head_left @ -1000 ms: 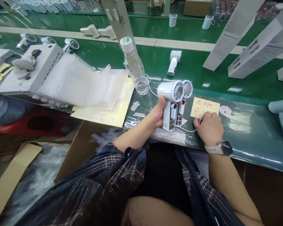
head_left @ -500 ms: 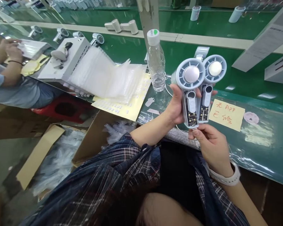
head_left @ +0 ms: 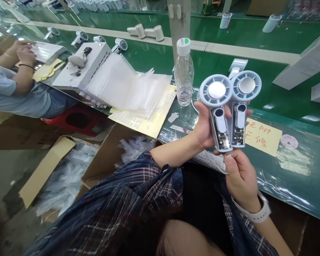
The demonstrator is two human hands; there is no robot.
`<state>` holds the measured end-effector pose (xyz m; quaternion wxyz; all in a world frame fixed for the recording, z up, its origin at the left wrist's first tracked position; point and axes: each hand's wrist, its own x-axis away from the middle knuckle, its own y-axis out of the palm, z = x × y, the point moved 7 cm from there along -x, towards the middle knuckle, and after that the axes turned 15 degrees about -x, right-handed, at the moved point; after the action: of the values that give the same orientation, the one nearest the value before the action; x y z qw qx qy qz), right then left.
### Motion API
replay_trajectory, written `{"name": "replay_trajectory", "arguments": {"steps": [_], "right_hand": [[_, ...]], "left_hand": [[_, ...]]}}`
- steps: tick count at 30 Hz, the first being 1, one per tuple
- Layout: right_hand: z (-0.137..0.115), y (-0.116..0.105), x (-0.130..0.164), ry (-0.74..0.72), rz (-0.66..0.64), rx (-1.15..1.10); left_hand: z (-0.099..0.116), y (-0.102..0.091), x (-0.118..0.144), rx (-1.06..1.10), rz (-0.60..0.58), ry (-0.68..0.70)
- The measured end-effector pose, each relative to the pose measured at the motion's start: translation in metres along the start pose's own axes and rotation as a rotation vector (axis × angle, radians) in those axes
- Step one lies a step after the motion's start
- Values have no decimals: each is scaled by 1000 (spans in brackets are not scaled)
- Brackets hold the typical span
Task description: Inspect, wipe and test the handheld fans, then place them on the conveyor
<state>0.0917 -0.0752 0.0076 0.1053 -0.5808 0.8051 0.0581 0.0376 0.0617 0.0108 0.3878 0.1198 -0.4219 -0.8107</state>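
Note:
Two light-blue handheld fans are held side by side, upright, in my left hand (head_left: 204, 128), its fingers wrapped behind their handles. The front fan (head_left: 216, 91) and the rear fan (head_left: 246, 86) both face me with round silver centres. Their handle covers are off, so dark circuit boards show below the pale button panels. Below the front fan's base, my right hand (head_left: 241, 174) is closed in a pinch at its lower end. A thin white cable (head_left: 216, 168) runs to those fingertips; its plug is hidden.
A water bottle (head_left: 184, 73) stands left of the fans. Stacked bubble bags (head_left: 133, 89) lie on a yellow sheet (head_left: 138, 124). A yellow note (head_left: 266, 137) lies at right, an open carton (head_left: 106, 153) below the bench. A co-worker's hands (head_left: 25, 53) are at far left.
The view has shifted, so the bench things appear further right and slightly lower. Both fans stay in my left hand, tilted slightly differently, with my right hand still at the front fan's base.

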Motion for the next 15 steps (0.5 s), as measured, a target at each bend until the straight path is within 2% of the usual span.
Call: {"name": "replay_trajectory", "arguments": {"steps": [3,7,9,11,13,15], "right_hand": [[1,-8,2,-51,110,-50],[15,-6,6,109,258,-272],[21,-1,9,178,293,-434],[23,2,11,207,308,-498],[22,-2,12,207,291,-400],[17,-9,10,178,237,-200]], "left_hand": [[7,3,2,-19,-18,37],[-3,-4,1,-163,-39,65],[-11,-11,1,-245,-2,71],[-16,-15,1,-313,9,82],[-18,-13,1,-357,-19,89],[-17,-10,0,-382,-47,98]]}}
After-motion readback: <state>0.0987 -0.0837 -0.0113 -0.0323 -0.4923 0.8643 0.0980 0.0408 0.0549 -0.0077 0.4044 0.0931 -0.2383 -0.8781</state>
